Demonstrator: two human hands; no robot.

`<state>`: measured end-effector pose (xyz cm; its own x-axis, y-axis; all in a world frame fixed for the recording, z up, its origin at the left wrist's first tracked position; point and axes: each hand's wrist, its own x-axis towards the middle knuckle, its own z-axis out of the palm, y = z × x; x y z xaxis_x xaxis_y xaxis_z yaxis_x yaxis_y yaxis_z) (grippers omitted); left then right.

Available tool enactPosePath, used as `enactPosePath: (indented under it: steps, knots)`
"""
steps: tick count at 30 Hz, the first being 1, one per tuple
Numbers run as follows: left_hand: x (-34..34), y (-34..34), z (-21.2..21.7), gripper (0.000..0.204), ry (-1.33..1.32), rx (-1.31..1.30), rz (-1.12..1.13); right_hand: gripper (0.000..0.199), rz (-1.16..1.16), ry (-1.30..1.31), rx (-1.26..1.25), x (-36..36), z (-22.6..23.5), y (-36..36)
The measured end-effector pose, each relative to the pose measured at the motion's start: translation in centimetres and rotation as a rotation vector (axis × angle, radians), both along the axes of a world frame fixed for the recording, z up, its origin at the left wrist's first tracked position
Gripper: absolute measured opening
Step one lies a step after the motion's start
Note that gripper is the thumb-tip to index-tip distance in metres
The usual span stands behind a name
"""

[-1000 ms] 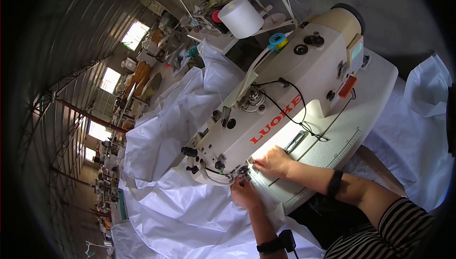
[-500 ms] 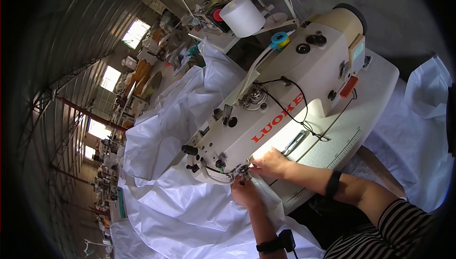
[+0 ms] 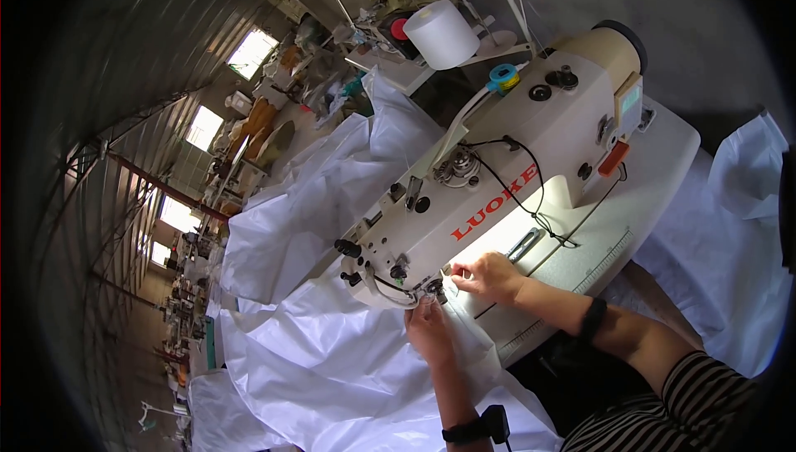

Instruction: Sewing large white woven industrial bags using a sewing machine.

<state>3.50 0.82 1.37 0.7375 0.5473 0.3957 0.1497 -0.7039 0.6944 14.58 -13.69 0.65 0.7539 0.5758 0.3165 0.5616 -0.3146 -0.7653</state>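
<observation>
A white sewing machine [image 3: 497, 178] stands tilted across the middle of the view, its lamp lighting the bed. By the needle end, my left hand [image 3: 429, 332] has its fingers raised and drawn together beside the presser foot [image 3: 433, 288]; what they pinch is too small to tell. Just right of the needle, above the lit bed, my right hand [image 3: 491, 278] is closed in a pinch, and anything in its fingertips is hidden. White, shiny sheet material [image 3: 307, 352] spreads below and left of the machine, passing under my left forearm.
Tweezers-like metal tool [image 3: 524, 246] lies on the machine bed behind my right hand. A white thread cone [image 3: 442, 35] stands beyond the machine. More white sheeting [image 3: 738, 203] hangs at the right. Cluttered workbenches [image 3: 274, 120] line the far left.
My right hand has drawn a little to the right, away from the needle and my left hand. My left hand stays by the presser foot. The whole view has shifted slightly.
</observation>
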Motion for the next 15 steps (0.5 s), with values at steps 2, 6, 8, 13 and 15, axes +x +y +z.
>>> enactPosePath:
  steps: [2, 6, 8, 13, 15]
  knots:
    - [-1.0, -0.1, 0.8, 0.018, 0.007, 0.331, -0.014, 0.024, 0.064, 0.247, 0.244, 0.2, 0.0, -1.0]
    - [-4.6, -1.7, 0.4, 0.034, 0.172, 0.287, -0.223, 0.019, 0.291, 0.85, 0.82, -0.5, -0.3, -3.4]
    - [-6.5, -4.2, 1.1, 0.046, 0.41, 0.579, -0.31, 0.016, 0.222, 0.636, 0.601, -1.3, -0.1, -5.1]
    - [-7.4, -3.4, 0.8, 0.05, 0.458, 0.587, -0.295, 0.01, -0.021, -0.273, 0.129, -3.0, 0.6, -6.2]
    - [-7.2, -3.1, 0.6, 0.051, 0.454, 0.588, -0.332, 0.01, -0.042, -0.297, 0.1, -2.8, 0.0, -5.9]
